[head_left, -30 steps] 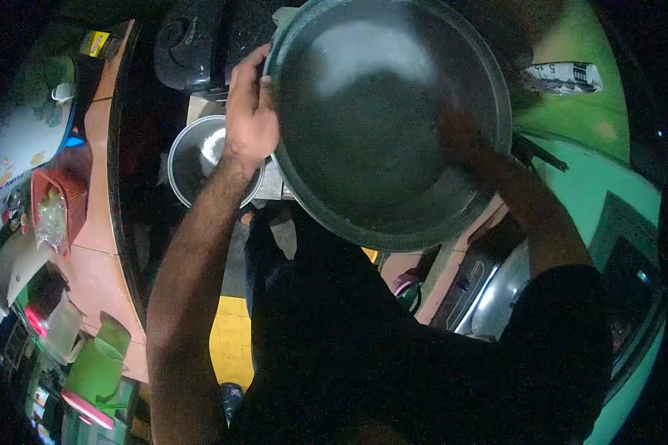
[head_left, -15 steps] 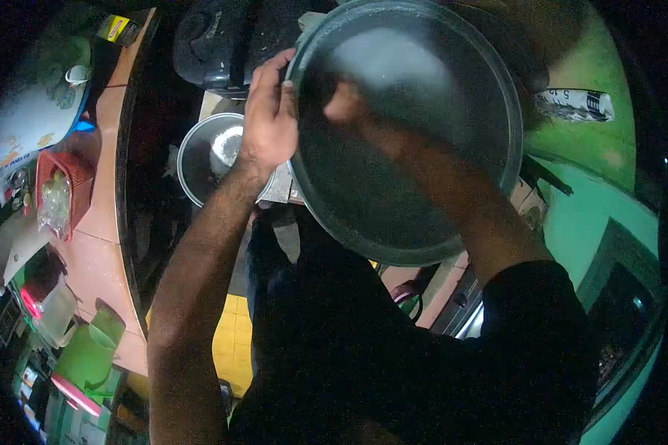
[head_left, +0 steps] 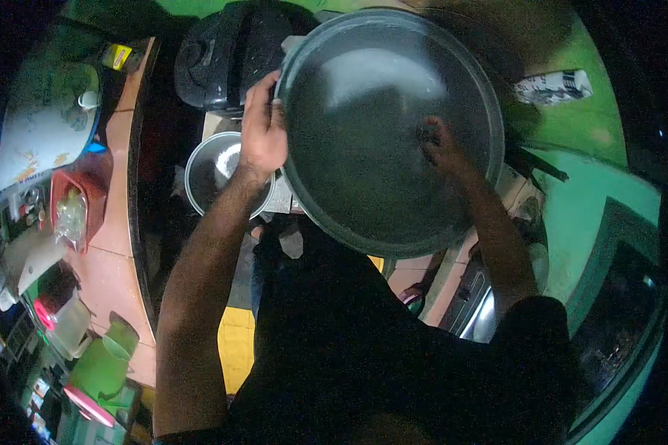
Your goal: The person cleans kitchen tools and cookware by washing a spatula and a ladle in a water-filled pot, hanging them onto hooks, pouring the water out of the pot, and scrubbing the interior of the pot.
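Observation:
A big round metal tray (head_left: pixel 364 185) with a raised rim fills the upper middle of the view, tilted so that its inner face shows. My left hand (head_left: pixel 263 137) grips its left rim, thumb and fingers at the edge. Over the tray's right half is my right hand (head_left: pixel 444 148), its fingers curled together close to the inner surface. A dark patch shows at those fingertips; whether it is a held thing or a reflection is unclear. Just below my left hand stands a metal pot (head_left: pixel 209 172), partly hidden by my wrist and forearm.
Behind the pot sits a black rounded appliance (head_left: pixel 230 55). Along the left runs a tiled counter (head_left: pixel 111 278) with a red basket (head_left: pixel 95 204) and a green pitcher (head_left: pixel 104 363). A crumpled printed packet (head_left: pixel 553 87) lies on the green surface at right.
My right hand has swept rightward across the tray, from near its left side to its right half. My left hand stays on the rim. The view has shifted slightly.

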Demonstrator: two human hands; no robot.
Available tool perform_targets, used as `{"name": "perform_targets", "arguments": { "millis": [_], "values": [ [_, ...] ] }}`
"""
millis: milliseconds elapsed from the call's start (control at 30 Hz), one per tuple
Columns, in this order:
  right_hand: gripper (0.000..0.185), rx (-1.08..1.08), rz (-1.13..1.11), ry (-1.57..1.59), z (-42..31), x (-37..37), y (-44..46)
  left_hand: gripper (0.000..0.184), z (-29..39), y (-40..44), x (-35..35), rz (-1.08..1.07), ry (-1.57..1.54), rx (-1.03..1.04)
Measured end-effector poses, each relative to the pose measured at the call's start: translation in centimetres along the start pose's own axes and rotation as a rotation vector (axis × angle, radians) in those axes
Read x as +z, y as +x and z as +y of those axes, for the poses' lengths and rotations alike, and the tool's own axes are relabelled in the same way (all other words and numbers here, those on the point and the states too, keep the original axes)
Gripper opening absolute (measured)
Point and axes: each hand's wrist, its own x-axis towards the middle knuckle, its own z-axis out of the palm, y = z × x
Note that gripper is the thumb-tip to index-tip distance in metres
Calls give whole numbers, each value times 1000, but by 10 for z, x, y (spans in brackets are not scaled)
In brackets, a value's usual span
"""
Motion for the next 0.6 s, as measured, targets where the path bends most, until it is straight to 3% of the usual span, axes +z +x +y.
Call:
{"name": "perform_targets", "arguments": {
  "millis": [67,100,167,200,233,300,333,367,400,433,467,500,600],
  "values": [
    [46,-711,-33,417,16,-5,-3,39,6,2,-2,-22,59,26],
    [46,-722,-15,425,22,-5,-5,39,4,2,-1,-15,72,14],
    [46,-538,-716,1247,15,-1,-20,40,0,2,0,6,123,37],
    [46,-558,-723,1246,20,1,-14,41,-4,1,-1,7,119,77],
    [43,-666,-501,858,30,6,-1,42,-6,1,1,18,144,71],
    [41,-563,-300,513,-15,-20,-31,42,4,0,0,14,206,43],
    [41,-498,-225,343,-38,-33,-48,41,-8,0,0,45,200,196],
    [45,-437,-236,244,-67,-49,-81,42,-1,-5,2,79,149,81],
    [43,-531,-198,439,-71,-60,-90,42,3,-8,2,123,178,24],
    [39,-619,-204,396,-83,-82,-116,42,-1,-16,5,211,190,33],
    [34,-684,-71,354,-80,-94,-121,42,5,-30,0,225,172,-6],
    [31,-792,-162,444,-61,-112,-108,41,9,-49,-7,193,120,-26],
    [31,-711,-195,310,-30,-110,-72,39,-3,-130,-32,101,-73,-310]
  ]
}}
